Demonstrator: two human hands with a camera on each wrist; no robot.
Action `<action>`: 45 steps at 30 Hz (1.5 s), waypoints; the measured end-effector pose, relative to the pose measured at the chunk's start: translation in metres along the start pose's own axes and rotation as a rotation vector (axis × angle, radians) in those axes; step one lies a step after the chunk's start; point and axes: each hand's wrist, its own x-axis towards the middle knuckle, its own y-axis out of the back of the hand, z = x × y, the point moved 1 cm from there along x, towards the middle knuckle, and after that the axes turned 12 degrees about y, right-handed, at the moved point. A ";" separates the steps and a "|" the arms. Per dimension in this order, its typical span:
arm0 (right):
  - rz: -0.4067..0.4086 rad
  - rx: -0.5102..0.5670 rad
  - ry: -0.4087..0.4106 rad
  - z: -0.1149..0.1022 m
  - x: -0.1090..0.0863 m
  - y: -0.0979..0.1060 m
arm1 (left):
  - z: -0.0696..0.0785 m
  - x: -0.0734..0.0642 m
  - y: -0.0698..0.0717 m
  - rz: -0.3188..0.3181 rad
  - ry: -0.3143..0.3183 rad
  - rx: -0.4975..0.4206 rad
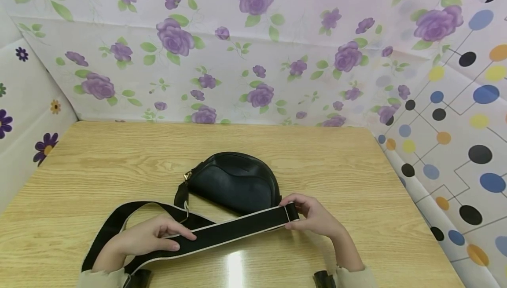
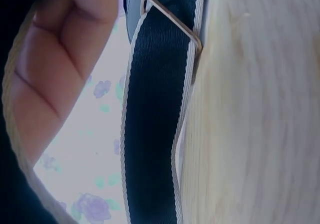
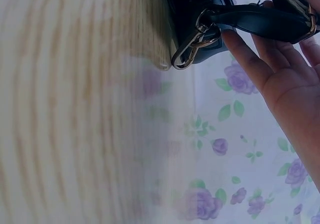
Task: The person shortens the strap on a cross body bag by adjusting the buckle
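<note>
A black half-moon handbag (image 1: 233, 184) lies on the table with its wide black strap (image 1: 241, 230), edged in white, stretched in front of it. My right hand (image 1: 317, 218) pinches the strap's end, where a dark leather tab (image 3: 260, 22) shows in the right wrist view. Beside those fingers hangs a metal clasp (image 3: 186, 57). Over the strap's left part, my left hand (image 1: 144, 237) holds it between thumb and fingers, the index finger lying along the band. A thin metal loop (image 2: 172, 20) crosses the strap in the left wrist view. The strap loops round behind my left wrist.
A wooden table (image 1: 119, 156) bears the bag. Behind it hangs a cloth with purple flowers (image 1: 253, 59); a dotted cloth (image 1: 467, 156) stands along the right side. Dark wrist bands (image 1: 325, 278) sit by both sleeves.
</note>
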 end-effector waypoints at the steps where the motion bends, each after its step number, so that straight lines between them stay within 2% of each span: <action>1: 0.001 0.000 0.002 0.001 0.000 0.000 | -0.001 -0.001 0.000 0.000 0.007 -0.005; 8: -0.010 0.022 0.034 0.002 -0.001 0.002 | -0.004 -0.009 0.002 0.002 0.072 -0.047; 17: -0.015 0.036 0.043 0.000 0.000 0.001 | -0.004 -0.011 0.002 -0.010 0.077 -0.075; 32: -0.021 0.021 0.045 0.000 0.002 -0.001 | 0.000 -0.015 0.004 0.012 0.066 -0.048; 40: -0.021 0.029 0.033 -0.001 0.002 -0.002 | -0.001 -0.017 0.003 0.019 0.119 -0.084; 45: -0.010 0.017 0.021 -0.002 0.001 -0.003 | -0.007 -0.017 0.004 0.057 0.171 -0.078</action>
